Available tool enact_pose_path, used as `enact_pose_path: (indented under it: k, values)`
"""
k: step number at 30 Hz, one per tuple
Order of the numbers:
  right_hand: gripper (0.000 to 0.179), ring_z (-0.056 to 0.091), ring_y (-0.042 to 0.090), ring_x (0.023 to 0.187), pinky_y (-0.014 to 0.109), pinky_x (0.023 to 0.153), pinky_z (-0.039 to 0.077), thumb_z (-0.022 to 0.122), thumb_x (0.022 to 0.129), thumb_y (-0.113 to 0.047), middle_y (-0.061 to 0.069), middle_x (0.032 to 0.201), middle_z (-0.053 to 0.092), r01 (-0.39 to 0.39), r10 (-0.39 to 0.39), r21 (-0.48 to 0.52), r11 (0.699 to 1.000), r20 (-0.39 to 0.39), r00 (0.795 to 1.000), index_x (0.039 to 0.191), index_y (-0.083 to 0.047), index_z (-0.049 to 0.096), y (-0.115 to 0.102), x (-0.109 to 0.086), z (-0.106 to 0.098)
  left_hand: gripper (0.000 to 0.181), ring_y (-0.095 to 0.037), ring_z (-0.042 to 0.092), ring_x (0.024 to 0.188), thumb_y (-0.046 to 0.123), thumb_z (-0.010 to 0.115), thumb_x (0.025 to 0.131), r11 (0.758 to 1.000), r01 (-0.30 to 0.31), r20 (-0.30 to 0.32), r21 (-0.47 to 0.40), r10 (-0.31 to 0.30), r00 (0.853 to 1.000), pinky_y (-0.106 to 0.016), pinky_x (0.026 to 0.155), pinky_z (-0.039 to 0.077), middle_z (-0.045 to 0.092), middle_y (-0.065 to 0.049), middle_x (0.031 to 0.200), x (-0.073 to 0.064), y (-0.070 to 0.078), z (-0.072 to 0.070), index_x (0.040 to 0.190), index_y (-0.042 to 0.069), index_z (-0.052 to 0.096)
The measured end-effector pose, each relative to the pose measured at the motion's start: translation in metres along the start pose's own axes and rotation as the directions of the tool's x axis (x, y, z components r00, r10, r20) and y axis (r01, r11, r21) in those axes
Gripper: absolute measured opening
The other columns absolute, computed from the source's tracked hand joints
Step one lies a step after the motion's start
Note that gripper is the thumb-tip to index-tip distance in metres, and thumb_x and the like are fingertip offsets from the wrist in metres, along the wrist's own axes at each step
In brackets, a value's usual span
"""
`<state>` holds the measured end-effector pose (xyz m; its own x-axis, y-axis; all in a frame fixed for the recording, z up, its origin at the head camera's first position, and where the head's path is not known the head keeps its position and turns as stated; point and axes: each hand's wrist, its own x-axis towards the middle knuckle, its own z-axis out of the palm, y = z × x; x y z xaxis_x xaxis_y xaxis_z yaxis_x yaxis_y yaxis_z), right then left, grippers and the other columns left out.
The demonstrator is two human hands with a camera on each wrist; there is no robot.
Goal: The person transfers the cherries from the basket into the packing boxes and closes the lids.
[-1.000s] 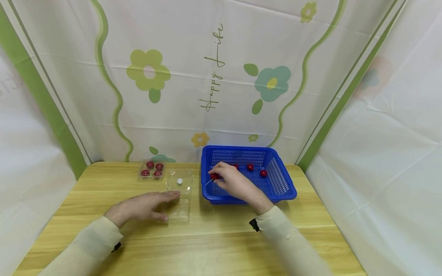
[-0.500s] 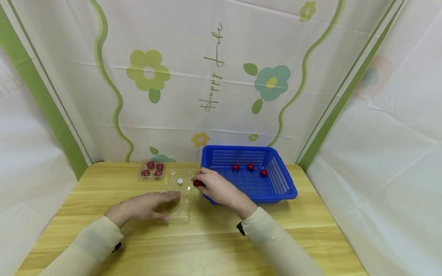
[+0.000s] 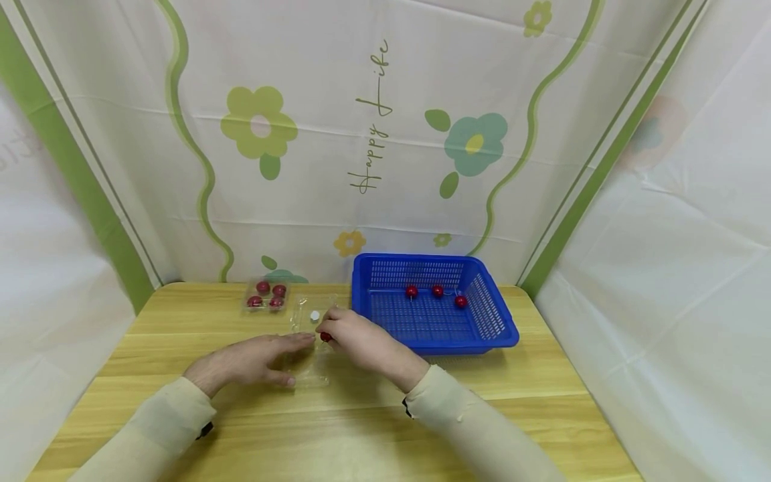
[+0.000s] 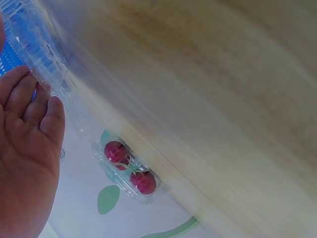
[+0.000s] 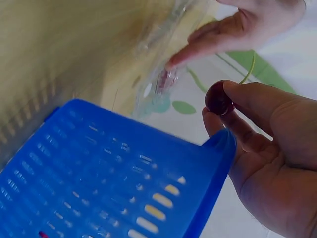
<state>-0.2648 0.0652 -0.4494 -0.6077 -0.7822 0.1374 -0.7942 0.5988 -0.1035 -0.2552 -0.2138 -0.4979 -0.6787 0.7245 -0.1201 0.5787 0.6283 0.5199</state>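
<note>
My right hand [image 3: 364, 345] pinches a dark red cherry [image 5: 218, 97] between thumb and fingers, its green stem rising past the thumb in the right wrist view. In the head view the cherry hangs over the middle of an opened clear plastic clamshell box [image 3: 312, 380], close to my left fingertips. My left hand [image 3: 249, 361] lies along the left side of that box, fingers extended and thumb apart, with nothing gripped. A white round spot [image 3: 314, 315] shows on the far half of the box. Part of the box is hidden behind both hands.
A second clear box [image 3: 248, 310] with several cherries [image 4: 116, 151] stands at the table's far left. To the right is a blue perforated basket [image 3: 508, 335] holding 3 cherries [image 3: 411, 291]. A patterned white curtain [image 3: 313, 167] rises behind the wooden table [image 3: 361, 442].
My right hand has lifted the cherry out of the blue basket and carried it left and nearer to me, over the clear clamshell box. My left hand has stayed in place.
</note>
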Motion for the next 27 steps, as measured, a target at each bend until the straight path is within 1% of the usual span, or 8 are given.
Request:
enact_pose_path:
  k: [3, 7, 10, 14, 17, 23, 25, 27]
  values:
    - [0.019, 0.081, 0.016, 0.116, 0.024, 0.105, 0.067, 0.077, 0.113, -0.008, 0.002, 0.125, 0.082, 0.016, -0.016, -0.087, 0.996, -0.005, 1.000, 0.128, -0.013, 0.088, -0.006, 0.001, 0.004, 0.090, -0.051, 0.051, 0.168, 0.040, 0.087, 0.106, 1.000, -0.001, -0.004, 0.001, 0.001, 1.000, -0.071, 0.136, 0.045, 0.046, -0.022, 0.187, 0.000, 0.000, 0.000, 0.179, 0.006, 0.048]
    - [0.020, 0.079, 0.014, 0.116, 0.022, 0.103, 0.067, 0.078, 0.113, -0.011, -0.002, 0.128, 0.083, 0.014, -0.012, -0.209, 0.978, 0.012, 1.000, 0.128, -0.017, 0.088, -0.015, 0.002, 0.011, 0.090, -0.051, 0.050, 0.169, 0.040, 0.087, 0.107, 1.000, -0.007, -0.006, 0.000, 0.007, 1.000, -0.070, 0.136, 0.045, 0.045, -0.022, 0.187, 0.000, -0.001, 0.000, 0.180, 0.008, 0.046]
    - [0.022, 0.078, 0.014, 0.117, 0.022, 0.103, 0.068, 0.078, 0.114, -0.014, -0.003, 0.132, 0.082, 0.003, 0.005, -0.249, 0.969, 0.034, 0.999, 0.133, -0.019, 0.088, -0.020, 0.002, 0.018, 0.090, -0.051, 0.050, 0.169, 0.039, 0.087, 0.107, 1.000, -0.008, -0.007, 0.004, 0.008, 1.000, -0.071, 0.136, 0.045, 0.045, -0.022, 0.187, 0.000, 0.000, 0.000, 0.181, 0.008, 0.045]
    - [0.029, 0.078, 0.015, 0.116, 0.024, 0.098, 0.070, 0.079, 0.113, -0.014, -0.004, 0.134, 0.082, -0.023, 0.039, -0.252, 0.967, 0.057, 0.998, 0.140, -0.022, 0.085, -0.023, 0.003, 0.025, 0.089, -0.052, 0.052, 0.168, 0.038, 0.088, 0.107, 1.000, 0.002, -0.008, 0.009, -0.001, 1.000, -0.072, 0.136, 0.045, 0.046, -0.024, 0.186, -0.001, 0.001, 0.000, 0.179, 0.006, 0.047]
    - [0.032, 0.077, 0.015, 0.115, 0.026, 0.095, 0.071, 0.081, 0.112, -0.014, -0.004, 0.134, 0.082, -0.041, 0.061, -0.253, 0.966, 0.071, 0.996, 0.142, -0.023, 0.084, -0.025, 0.004, 0.027, 0.090, -0.052, 0.051, 0.168, 0.037, 0.088, 0.106, 1.000, 0.007, -0.008, 0.002, -0.007, 1.000, -0.072, 0.136, 0.045, 0.046, -0.024, 0.186, -0.001, 0.002, 0.000, 0.179, 0.006, 0.047]
    - [0.026, 0.078, 0.014, 0.112, 0.024, 0.094, 0.071, 0.083, 0.111, -0.017, -0.005, 0.130, 0.083, -0.072, 0.097, -0.254, 0.964, 0.089, 0.991, 0.135, -0.023, 0.086, -0.026, 0.007, 0.027, 0.089, -0.051, 0.052, 0.168, 0.037, 0.088, 0.107, 1.000, -0.002, -0.010, 0.003, 0.002, 1.000, -0.071, 0.136, 0.046, 0.047, -0.022, 0.186, -0.001, 0.002, 0.000, 0.180, 0.007, 0.046]
    - [0.024, 0.079, 0.013, 0.111, 0.023, 0.096, 0.070, 0.083, 0.110, -0.016, -0.005, 0.129, 0.083, -0.073, 0.098, -0.241, 0.968, 0.091, 0.991, 0.134, -0.022, 0.086, -0.026, 0.008, 0.025, 0.089, -0.051, 0.051, 0.169, 0.037, 0.088, 0.107, 1.000, -0.005, -0.010, 0.001, 0.005, 1.000, -0.071, 0.136, 0.046, 0.047, -0.021, 0.187, -0.001, 0.001, 0.000, 0.180, 0.008, 0.046]
    - [0.026, 0.080, 0.012, 0.113, 0.022, 0.099, 0.069, 0.083, 0.110, -0.013, -0.004, 0.130, 0.083, -0.066, 0.086, -0.215, 0.974, 0.088, 0.992, 0.135, -0.020, 0.086, -0.025, 0.007, 0.020, 0.090, -0.051, 0.050, 0.169, 0.037, 0.088, 0.107, 1.000, -0.008, -0.007, -0.006, 0.008, 1.000, -0.071, 0.137, 0.045, 0.046, -0.021, 0.187, 0.000, 0.001, 0.000, 0.181, 0.008, 0.045]
